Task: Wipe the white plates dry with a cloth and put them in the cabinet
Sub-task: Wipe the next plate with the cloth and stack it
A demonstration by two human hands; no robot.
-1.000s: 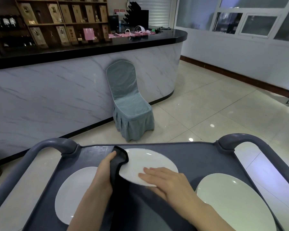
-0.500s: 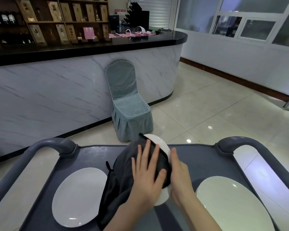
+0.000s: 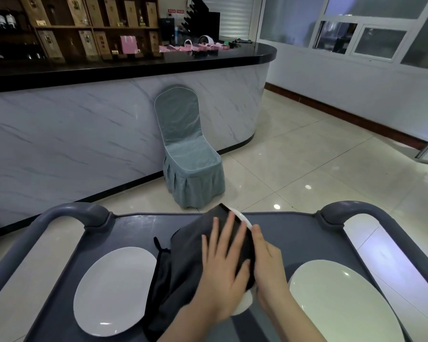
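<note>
Nearest, at the middle of the grey cart (image 3: pixel 139 228): white plate (image 3: pixel 244 302) stood on edge, draped in dark cloth (image 3: pixel 188 255). Left hand (image 3: pixel 223 275), fingers straight and spread, presses the cloth against it; right hand (image 3: pixel 269 270) clasps the plate's right rim. Lying flat either side: left plate (image 3: pixel 114 290), right plate (image 3: pixel 339 299). Beyond: covered chair (image 3: pixel 188 154) against marble-fronted counter (image 3: pixel 84 134).
</note>
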